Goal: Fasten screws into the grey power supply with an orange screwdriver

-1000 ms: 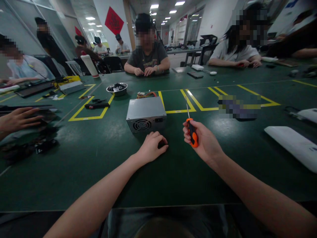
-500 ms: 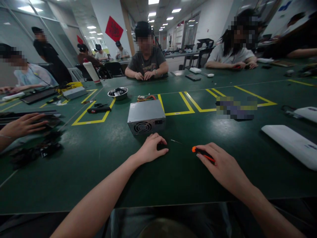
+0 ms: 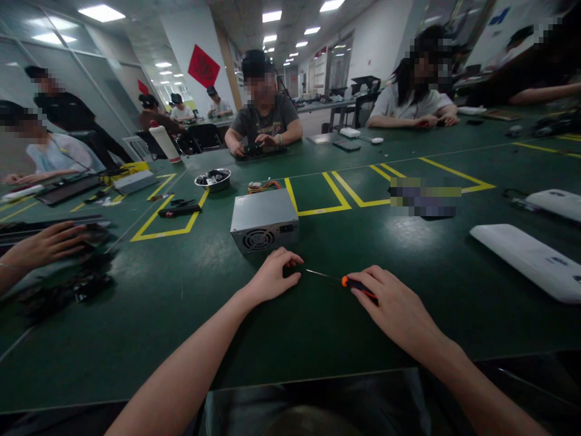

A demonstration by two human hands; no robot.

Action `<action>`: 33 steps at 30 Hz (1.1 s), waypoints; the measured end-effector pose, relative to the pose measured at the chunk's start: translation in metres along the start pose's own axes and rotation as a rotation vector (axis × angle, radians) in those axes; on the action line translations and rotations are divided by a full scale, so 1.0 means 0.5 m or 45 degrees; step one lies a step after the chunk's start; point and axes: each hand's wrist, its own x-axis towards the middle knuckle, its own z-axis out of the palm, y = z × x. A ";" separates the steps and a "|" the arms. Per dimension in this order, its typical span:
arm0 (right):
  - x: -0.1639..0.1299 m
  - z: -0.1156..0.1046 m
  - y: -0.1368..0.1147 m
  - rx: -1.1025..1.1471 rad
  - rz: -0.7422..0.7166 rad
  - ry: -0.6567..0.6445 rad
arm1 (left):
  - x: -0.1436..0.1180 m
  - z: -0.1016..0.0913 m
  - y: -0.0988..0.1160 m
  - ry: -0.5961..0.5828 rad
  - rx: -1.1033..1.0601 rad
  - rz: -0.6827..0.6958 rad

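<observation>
A grey metal computer power supply [image 3: 264, 211] sits on the green table, its fan grille and power socket facing me and its coloured wires bunched behind. Just in front of it rests my left hand [image 3: 271, 276], empty, with bent fingers and the thumb apart from the index finger; whether the fingertips touch the casing I cannot tell. My right hand [image 3: 393, 303] grips a screwdriver [image 3: 358, 286] by its black and orange handle. The thin shaft points left, its tip close to my left thumb and index finger.
A metal bowl of small dark parts [image 3: 212, 180] stands behind the power supply. Yellow tape outlines mark the table [image 3: 204, 345]. White casings [image 3: 529, 260] lie at right. At far left another person's hand [image 3: 48, 245] works over dark parts. A co-worker [image 3: 265, 115] sits opposite.
The screwdriver's shaft now shows clearly, and my right hand has shifted slightly left toward my left hand. Across the table, the co-worker's hands now hold a dark object low over the surface.
</observation>
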 end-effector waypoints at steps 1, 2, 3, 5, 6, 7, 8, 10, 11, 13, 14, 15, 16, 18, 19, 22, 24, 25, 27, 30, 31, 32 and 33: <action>0.001 0.000 0.000 -0.015 -0.012 0.001 | 0.000 0.000 0.000 0.004 0.000 -0.002; 0.002 0.000 -0.001 -0.030 -0.021 0.002 | -0.001 0.000 0.001 0.002 0.007 -0.002; 0.003 0.000 -0.002 -0.044 -0.029 0.003 | -0.001 0.000 0.001 0.000 0.016 -0.002; 0.004 0.000 -0.003 -0.060 -0.036 -0.001 | -0.001 -0.001 0.001 -0.005 0.026 -0.003; 0.004 0.000 -0.004 -0.063 -0.037 -0.008 | -0.001 -0.001 0.001 -0.005 0.027 -0.004; 0.003 0.000 -0.004 -0.062 -0.038 -0.018 | -0.001 0.000 0.001 -0.005 0.027 -0.006; 0.003 0.000 -0.004 -0.060 -0.038 -0.026 | -0.001 0.000 0.000 -0.004 0.028 -0.006; -0.001 0.000 -0.004 -0.054 -0.036 -0.036 | 0.000 0.000 0.001 -0.002 0.030 -0.003; -0.003 0.000 -0.004 -0.048 -0.036 -0.040 | 0.000 0.000 0.001 -0.001 0.031 0.001; -0.007 -0.001 -0.004 -0.035 -0.037 -0.043 | 0.000 -0.001 0.003 -0.001 0.034 0.004; -0.010 -0.002 -0.005 -0.029 -0.037 -0.046 | 0.000 -0.001 0.003 -0.001 0.035 0.004; -0.012 -0.002 -0.006 -0.024 -0.036 -0.050 | 0.000 -0.002 0.004 -0.003 0.035 0.004; -0.014 -0.003 -0.007 -0.020 -0.033 -0.052 | 0.000 -0.002 0.005 -0.006 0.037 0.005; -0.017 -0.004 -0.009 -0.016 -0.029 -0.047 | -0.001 -0.002 0.005 -0.010 0.041 0.013; -0.018 -0.004 -0.010 -0.014 -0.028 -0.041 | -0.001 -0.002 0.004 -0.012 0.042 0.019; -0.020 -0.003 -0.014 -0.011 -0.025 -0.017 | -0.002 -0.002 0.002 -0.013 0.042 0.031; -0.022 -0.002 -0.017 -0.007 -0.013 -0.010 | -0.003 -0.002 0.001 -0.019 0.036 0.033; -0.023 -0.002 -0.018 -0.003 -0.002 -0.010 | -0.004 -0.001 0.001 -0.021 0.032 0.032; -0.025 0.000 -0.019 0.007 0.020 -0.016 | -0.005 -0.001 0.001 -0.017 0.024 0.027; -0.028 0.002 -0.019 0.011 0.034 -0.033 | -0.005 0.000 0.001 0.000 0.033 0.028; -0.029 0.003 -0.020 0.009 0.036 -0.036 | -0.004 0.001 0.001 0.003 0.039 0.031; -0.029 0.003 -0.020 0.007 0.037 -0.038 | -0.004 0.002 0.000 0.005 0.046 0.032; -0.030 0.003 -0.021 0.006 0.038 -0.036 | -0.003 0.002 0.000 0.008 0.052 0.032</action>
